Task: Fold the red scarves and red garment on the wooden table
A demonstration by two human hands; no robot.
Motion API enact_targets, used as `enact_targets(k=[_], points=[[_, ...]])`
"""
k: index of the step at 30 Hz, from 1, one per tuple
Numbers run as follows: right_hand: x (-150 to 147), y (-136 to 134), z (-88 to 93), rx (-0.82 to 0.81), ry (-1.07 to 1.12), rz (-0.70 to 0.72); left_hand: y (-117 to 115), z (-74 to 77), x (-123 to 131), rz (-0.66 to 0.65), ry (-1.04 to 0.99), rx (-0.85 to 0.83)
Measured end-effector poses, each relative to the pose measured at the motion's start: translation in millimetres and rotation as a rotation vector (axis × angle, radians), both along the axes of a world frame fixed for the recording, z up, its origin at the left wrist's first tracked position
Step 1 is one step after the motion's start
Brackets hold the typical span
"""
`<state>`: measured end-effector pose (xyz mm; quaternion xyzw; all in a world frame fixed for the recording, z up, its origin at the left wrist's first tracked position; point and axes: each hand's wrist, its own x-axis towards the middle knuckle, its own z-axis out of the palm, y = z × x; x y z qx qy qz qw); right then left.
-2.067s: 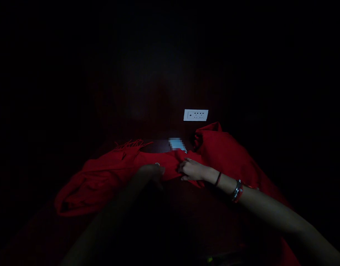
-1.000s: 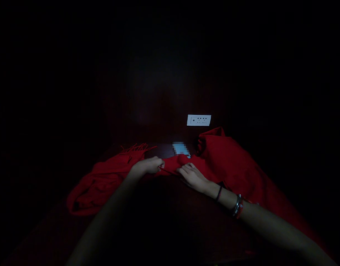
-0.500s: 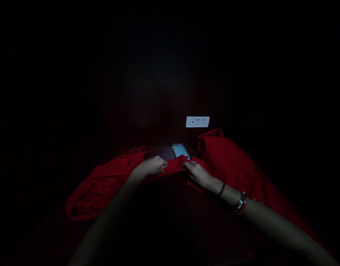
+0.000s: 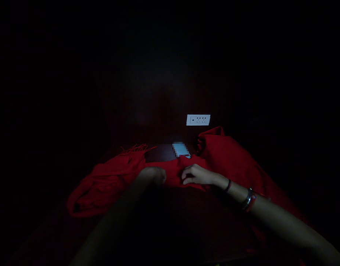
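Observation:
A long red scarf (image 4: 109, 181) with a fringed end lies across a dark table in very dim light. My left hand (image 4: 152, 175) is curled on the scarf's near edge at the middle, fingers closed on the cloth. My right hand (image 4: 197, 174), with bands on its wrist, pinches the same edge a short way to the right. The scarf's right part (image 4: 228, 155) is bunched up high and trails down toward me under my right arm.
A white wall socket plate (image 4: 198, 120) sits on the dark back wall. A small pale card-like object (image 4: 181, 149) lies on the table just behind the scarf. The dark table top (image 4: 170, 221) stretches toward me; everything else is in blackness.
Both hands have drawn the scarf's edge back toward me by a little, and my left hand has dropped into shadow. The scarf's fold has flattened slightly.

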<state>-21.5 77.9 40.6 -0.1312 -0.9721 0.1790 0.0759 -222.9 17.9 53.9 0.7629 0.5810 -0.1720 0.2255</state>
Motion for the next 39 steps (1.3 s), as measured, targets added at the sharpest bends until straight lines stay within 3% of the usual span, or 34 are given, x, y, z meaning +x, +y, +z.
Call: enact_targets(k=[2,4,7,11,20,25,27,28,30,32,36,39], points=[[-12,15,14.5,-0.029,0.033,-0.074,1,-0.3,-2,0.007,-0.030,-0.031],[-28,33,23.5,0.041,0.002,-0.250,1,0.7,-9,0.026,-0.122,-0.070],[-53,55,21.4,0.143,-0.289,-0.398,2,1.2,-20,0.091,-0.201,-0.118],[-68,70,10.6,0.181,-0.513,-0.449,5,-1.3,-30,0.129,-0.187,-0.179],[-44,92,34.5,0.281,-0.287,-0.519,6,-6.9,-33,0.165,-0.251,-0.257],[-49,91,26.9,0.268,-0.412,-0.471,9,-8.1,-37,0.206,-0.333,-0.323],[-57,88,22.6,0.241,-0.472,-0.427,15,-9.8,-44,0.209,-0.412,-0.170],[-62,86,21.2,0.231,-0.491,-0.411,18,-12.0,-48,0.211,-0.418,0.004],[-70,85,20.2,0.231,-0.509,-0.401,25,-19.7,-56,0.228,-0.310,0.417],[-75,85,21.1,0.251,-0.508,-0.414,30,-30.6,-65,0.277,-0.129,0.618],[-72,87,26.5,0.299,-0.458,-0.451,34,-45.5,-83,0.415,-0.033,0.493],[-63,90,31.7,0.319,-0.400,-0.464,33,-39.6,-96,0.410,-0.082,0.449]])
